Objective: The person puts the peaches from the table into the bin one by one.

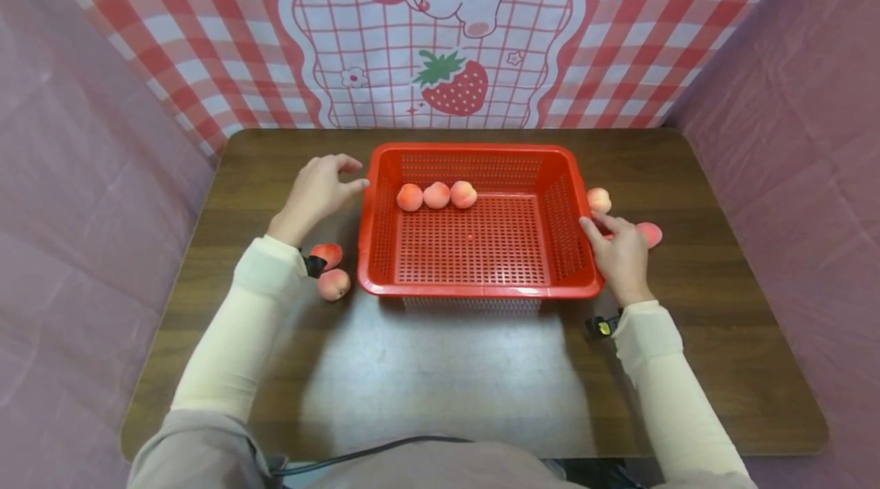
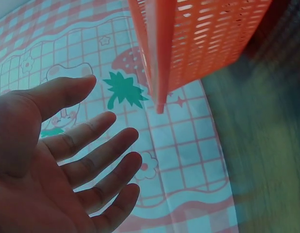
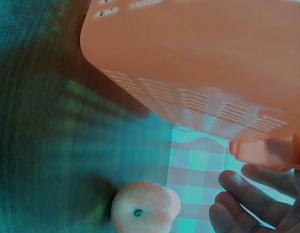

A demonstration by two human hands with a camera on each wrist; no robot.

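Note:
A red perforated basket (image 1: 474, 292) has three peaches in a row by its back wall, among them one peach (image 1: 436, 195). My left hand (image 1: 318, 195) is beside the left rim, thumb and fingers apart; the left wrist view shows this hand (image 2: 67, 150) empty and clear of the basket (image 2: 162, 58). At the right rim, my right hand (image 1: 622, 256) has its thumb on top and fingers just outside. From the right wrist, the fingers of that hand (image 3: 259, 201) lie under the rim of the basket (image 3: 198, 63); its thumb is hidden.
Two peaches, an upper one (image 1: 328, 254) and a lower one (image 1: 334, 285), lie beside my left wrist. Right of the basket are a pale peach (image 1: 600, 200) and a pink one (image 1: 648, 234), partly behind my hand. A checked cloth (image 1: 261, 53) hangs behind the wooden table (image 1: 715, 367).

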